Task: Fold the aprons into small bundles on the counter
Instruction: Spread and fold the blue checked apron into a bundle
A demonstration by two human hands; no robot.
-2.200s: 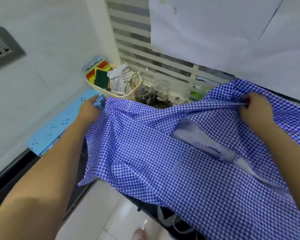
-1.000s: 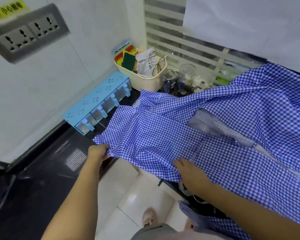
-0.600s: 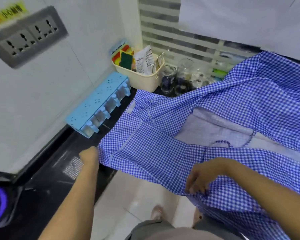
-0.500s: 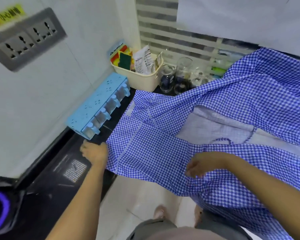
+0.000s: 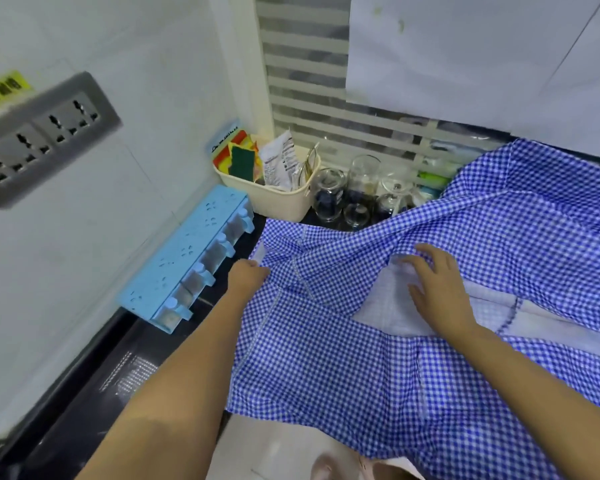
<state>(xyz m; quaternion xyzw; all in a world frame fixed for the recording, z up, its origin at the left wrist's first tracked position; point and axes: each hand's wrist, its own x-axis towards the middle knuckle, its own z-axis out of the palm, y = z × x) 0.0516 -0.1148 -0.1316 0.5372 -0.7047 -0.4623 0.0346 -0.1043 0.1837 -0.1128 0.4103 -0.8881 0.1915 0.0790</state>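
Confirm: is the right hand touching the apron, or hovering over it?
Touching. The head view shows the right hand lying flat with fingers spread on the pale inner side of the apron, and no gap shows under the palm.

Nothing here is sharp enough to read outright. The yellow sticker [image 5: 2, 88] above the grey socket panel [image 5: 45, 133] carries dark characters, all smeared. A blue card [image 5: 226, 136] at the back of the cream basket [image 5: 278, 202] has dark script along its edge, too small to read. The white packet [image 5: 279, 161] beside it bears fine black print, and the black worktop [image 5: 84, 393] shows a patch of white lettering [image 5: 129, 375], both illegible.
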